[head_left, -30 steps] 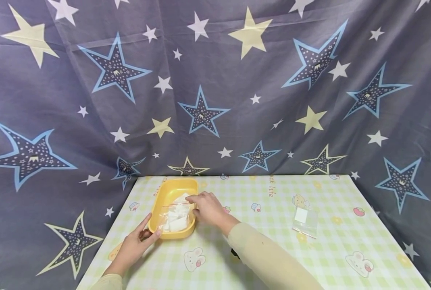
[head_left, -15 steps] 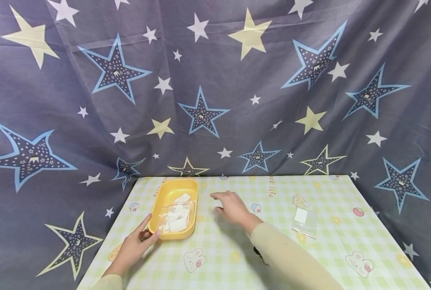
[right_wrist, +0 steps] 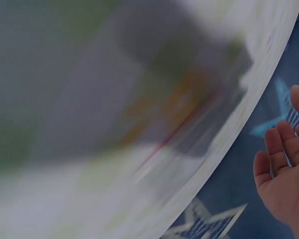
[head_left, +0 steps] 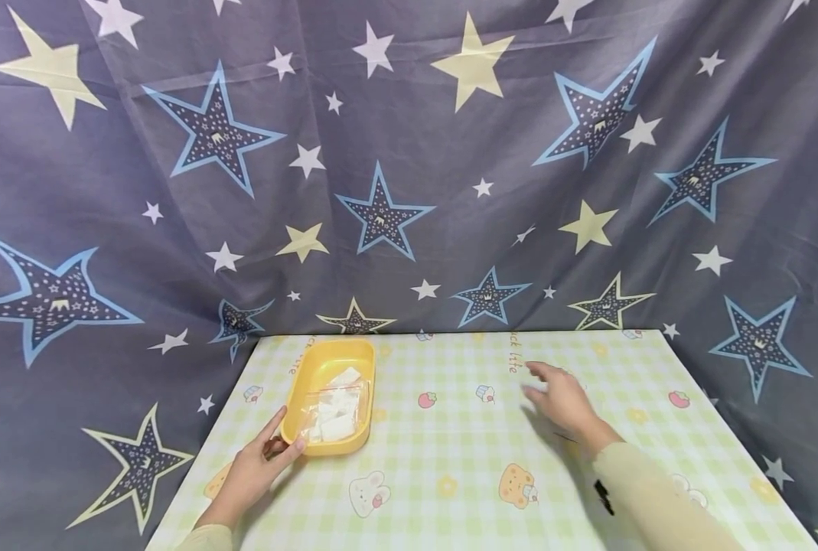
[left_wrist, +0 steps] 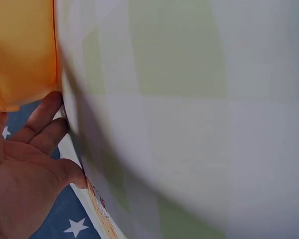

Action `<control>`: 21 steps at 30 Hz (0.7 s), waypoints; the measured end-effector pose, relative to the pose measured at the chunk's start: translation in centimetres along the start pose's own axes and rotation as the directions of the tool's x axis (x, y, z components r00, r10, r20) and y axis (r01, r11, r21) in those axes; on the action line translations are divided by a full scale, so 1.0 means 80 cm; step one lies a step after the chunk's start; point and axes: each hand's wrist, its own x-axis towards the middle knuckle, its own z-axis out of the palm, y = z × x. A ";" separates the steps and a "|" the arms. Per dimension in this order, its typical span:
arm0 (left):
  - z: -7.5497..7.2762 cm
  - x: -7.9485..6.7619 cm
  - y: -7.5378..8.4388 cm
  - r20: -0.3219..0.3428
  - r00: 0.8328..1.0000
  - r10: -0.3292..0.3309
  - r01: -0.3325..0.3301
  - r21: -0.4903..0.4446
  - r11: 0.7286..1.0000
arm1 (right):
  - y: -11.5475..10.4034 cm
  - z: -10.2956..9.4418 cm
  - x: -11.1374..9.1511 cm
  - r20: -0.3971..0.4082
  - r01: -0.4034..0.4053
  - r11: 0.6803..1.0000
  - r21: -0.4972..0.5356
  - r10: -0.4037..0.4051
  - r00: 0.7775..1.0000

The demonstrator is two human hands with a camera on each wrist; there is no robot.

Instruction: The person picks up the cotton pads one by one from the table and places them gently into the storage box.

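Observation:
A yellow plastic tray (head_left: pixel 312 379) stands at the table's left side. Inside lie clear zip bags (head_left: pixel 337 417) with white pieces or labels; how many overlap is hard to tell. My left hand (head_left: pixel 257 467) holds the tray's near left corner, thumb on the rim and fingers along the outer side. In the left wrist view, fingertips reach the tray's wall (left_wrist: pixel 25 55). Over on the right, my right hand (head_left: pixel 563 402) hovers with relaxed fingers and nothing in them. Beneath it, mostly hidden in the head view, lies another clear zip bag (right_wrist: pixel 189 144), blurred in the right wrist view.
A green-and-white checked cloth with cartoon prints covers the table (head_left: pixel 436 444). A dark curtain (head_left: pixel 409 291) printed with stars hangs directly behind and along both sides of the table. Something black (head_left: pixel 603 497) shows under the right sleeve.
My right hand has left the tray and swept right across the table to above the lone zip bag. The left hand and the tray stay put.

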 end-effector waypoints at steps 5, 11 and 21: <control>-0.001 0.000 0.001 -0.002 1.000 0.007 -0.007 0.002 1.000 | 0.056 -0.042 -0.034 -0.032 -0.073 0.997 -0.039 0.072 0.997; -0.001 0.002 -0.002 0.002 1.000 0.007 -0.007 0.002 1.000 | 0.093 -0.074 -0.068 -0.026 -0.145 0.988 -0.057 0.144 0.989; -0.001 0.000 0.000 0.008 1.000 0.002 -0.002 -0.009 1.000 | 0.113 -0.084 -0.081 0.061 -0.167 0.986 -0.026 0.168 0.984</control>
